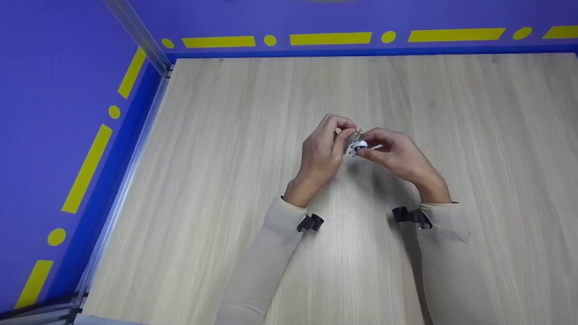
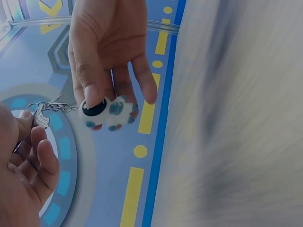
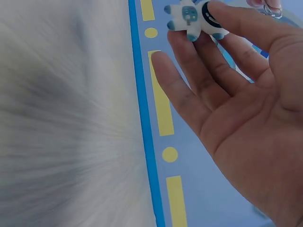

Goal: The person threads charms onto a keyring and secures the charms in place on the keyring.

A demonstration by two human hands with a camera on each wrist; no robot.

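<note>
Above the table, both hands hold one keychain: a small white astronaut figurine [image 1: 360,145] with a dark visor and teal details, joined by a metal chain [image 2: 57,107] to a silver clasp [image 2: 41,120]. My right hand [image 1: 399,153] pinches the figurine's head, the thumb lying over the visor. In the right wrist view the astronaut [image 3: 190,16] lies sideways against the fingers. My left hand [image 1: 320,149] pinches the clasp between thumb and index finger, to the left of the figurine. A thin ring by the clasp shows only partly in the left wrist view.
A pale wood-grain table [image 1: 216,180] lies under the hands. Blue panels with yellow dashes and dots stand along its back and left sides, with a metal frame post [image 1: 140,34] at the back left corner. Each sleeve cuff bears a black wrist mount [image 1: 310,222].
</note>
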